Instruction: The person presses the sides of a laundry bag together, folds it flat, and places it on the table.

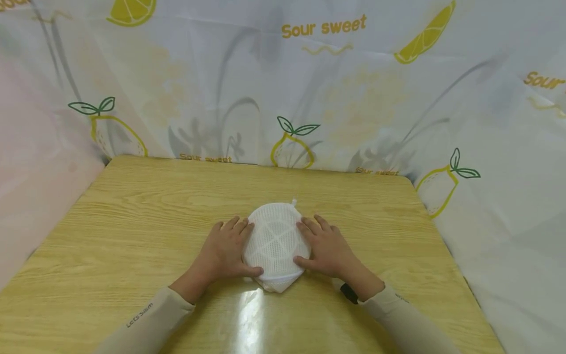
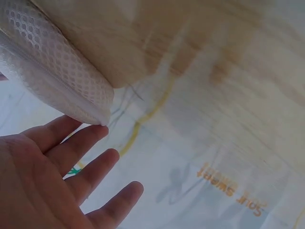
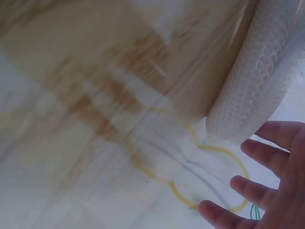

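A round white mesh laundry bag (image 1: 277,238) is on the wooden table in front of me, with crossed bands over its top and a small tab at its far edge. My left hand (image 1: 226,250) touches its left side, thumb at the near left edge. On the opposite side, my right hand (image 1: 329,250) touches it with the thumb over the near right part. In the left wrist view, a zipper seam runs along the side of the mesh bag (image 2: 62,67), and the fingers are spread. The right wrist view shows similarly spread fingers beside the bag (image 3: 252,90).
The wood-grain table (image 1: 177,196) ends at a white curtain (image 1: 247,73) printed with lemons and words, which also runs along the right side. A pale pinkish sheet (image 1: 40,147) hangs on the left. A dark band (image 1: 349,293) sits at my right wrist.
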A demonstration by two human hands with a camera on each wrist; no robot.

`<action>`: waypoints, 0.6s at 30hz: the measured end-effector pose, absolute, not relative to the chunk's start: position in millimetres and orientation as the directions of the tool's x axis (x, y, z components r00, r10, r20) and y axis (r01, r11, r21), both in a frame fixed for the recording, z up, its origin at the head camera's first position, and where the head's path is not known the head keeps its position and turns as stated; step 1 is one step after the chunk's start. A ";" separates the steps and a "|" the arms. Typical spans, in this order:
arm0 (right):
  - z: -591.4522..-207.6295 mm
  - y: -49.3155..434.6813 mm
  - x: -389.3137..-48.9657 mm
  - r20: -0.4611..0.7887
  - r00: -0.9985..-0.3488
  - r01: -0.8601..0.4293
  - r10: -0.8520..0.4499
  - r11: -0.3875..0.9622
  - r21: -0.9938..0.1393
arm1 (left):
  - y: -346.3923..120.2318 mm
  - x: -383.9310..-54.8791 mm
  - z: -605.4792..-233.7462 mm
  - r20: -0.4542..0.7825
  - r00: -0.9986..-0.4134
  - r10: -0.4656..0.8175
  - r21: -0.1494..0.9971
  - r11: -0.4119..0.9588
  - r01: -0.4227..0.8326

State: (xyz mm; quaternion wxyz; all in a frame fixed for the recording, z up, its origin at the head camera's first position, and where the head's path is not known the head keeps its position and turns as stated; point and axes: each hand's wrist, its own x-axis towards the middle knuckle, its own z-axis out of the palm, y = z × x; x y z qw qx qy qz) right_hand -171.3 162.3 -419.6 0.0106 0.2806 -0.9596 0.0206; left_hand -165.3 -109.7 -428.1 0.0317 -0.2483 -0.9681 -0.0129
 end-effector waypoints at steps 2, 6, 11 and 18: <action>-421.8 162.2 -172.1 0.014 -0.845 -0.534 -0.534 0.845 -0.032 | -108.6 -165.6 -428.3 0.049 -0.879 0.474 0.011 0.880 0.475; -424.2 161.5 -171.6 0.003 -0.846 -0.533 -0.533 0.845 -0.027 | -107.4 -165.2 -428.4 0.024 -0.889 0.457 0.016 0.889 0.458; -425.8 160.6 -170.5 -0.004 -0.843 -0.538 -0.538 0.843 -0.012 | -107.3 -163.8 -428.1 0.020 -0.892 0.452 0.018 0.892 0.452; -425.4 161.1 -169.0 -0.018 -0.843 -0.536 -0.537 0.843 -0.042 | -107.8 -163.3 -424.5 0.021 -0.887 0.460 0.025 0.887 0.461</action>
